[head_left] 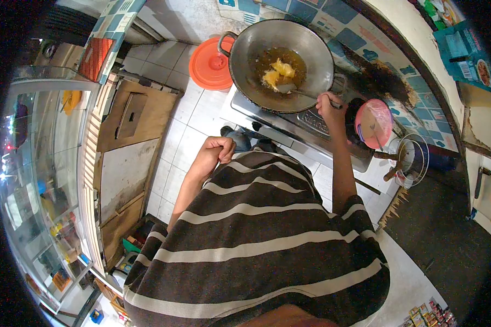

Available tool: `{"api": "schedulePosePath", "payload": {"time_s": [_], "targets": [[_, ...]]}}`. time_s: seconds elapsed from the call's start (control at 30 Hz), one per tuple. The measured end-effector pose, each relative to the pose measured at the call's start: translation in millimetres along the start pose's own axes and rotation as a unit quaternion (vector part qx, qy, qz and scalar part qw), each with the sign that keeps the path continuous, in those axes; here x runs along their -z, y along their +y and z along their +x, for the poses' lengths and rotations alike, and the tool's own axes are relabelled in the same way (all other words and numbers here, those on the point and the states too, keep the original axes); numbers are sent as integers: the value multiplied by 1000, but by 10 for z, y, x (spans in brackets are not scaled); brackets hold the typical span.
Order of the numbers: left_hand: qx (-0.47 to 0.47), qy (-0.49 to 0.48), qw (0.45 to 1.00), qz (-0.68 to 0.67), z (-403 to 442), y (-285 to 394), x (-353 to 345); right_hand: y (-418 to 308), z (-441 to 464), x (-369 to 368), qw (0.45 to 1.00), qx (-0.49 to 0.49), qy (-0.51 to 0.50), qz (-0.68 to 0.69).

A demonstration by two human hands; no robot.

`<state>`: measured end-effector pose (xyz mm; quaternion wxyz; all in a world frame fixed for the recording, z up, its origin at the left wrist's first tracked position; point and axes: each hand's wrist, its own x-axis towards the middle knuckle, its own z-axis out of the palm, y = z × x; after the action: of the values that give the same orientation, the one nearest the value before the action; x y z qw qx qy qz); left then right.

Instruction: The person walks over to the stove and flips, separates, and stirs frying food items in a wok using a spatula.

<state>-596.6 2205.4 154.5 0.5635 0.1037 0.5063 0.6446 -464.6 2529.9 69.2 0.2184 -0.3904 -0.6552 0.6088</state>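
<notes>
Two bare hands are at work over a stove (pixel 306 125), and the step in hand looks like deep-frying, with the food being tended in the oil. The right hand (pixel 328 104) has its fingers wrapped around the handle of a spatula (pixel 286 88), whose blade sits in the oil at the near edge of the yellow food (pixel 283 68). The left hand (pixel 220 149) is held in front of the striped shirt (pixel 256 218), its fingers clenched in a loose fist with nothing visible in them. The food lies near the middle of a wide metal wok (pixel 319 57), in clumps that touch or nearly touch, surrounded by shallow brown oil (pixel 300 64). As a judgement, shifting or turning it calls for sliding the blade low beneath a clump and moving gently, so that the oil does not splash. Right of the wok, a pink bowl (pixel 389 126) contains a pale mixture, perhaps batter, with a utensil resting in it. Beside that stands a wire basket (pixel 423 159), its contents unclear. Left of the wok is a container under an orange lid (pixel 207 68), which hides whatever is inside.
</notes>
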Motion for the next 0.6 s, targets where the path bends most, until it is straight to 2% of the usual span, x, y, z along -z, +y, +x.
{"api": "schedulePosePath", "payload": {"time_s": [0.2,0.3,0.4,0.5,0.6], "targets": [[-4,-2,1000,3,-2,-12,29,-186,29,-68,992,-18,-5,-127],[-3,-4,1000,6,-7,-11,32,-95,38,-71,1000,16,-9,-24],[1,-7,1000,-3,-1,-20,56,-22,139,-58,995,-41,7,-95],[5,-6,1000,-3,0,-10,61,216,338,-42,985,49,30,-165],[6,-5,1000,-2,2,1,56,40,387,-114,977,-8,32,-212]]}}
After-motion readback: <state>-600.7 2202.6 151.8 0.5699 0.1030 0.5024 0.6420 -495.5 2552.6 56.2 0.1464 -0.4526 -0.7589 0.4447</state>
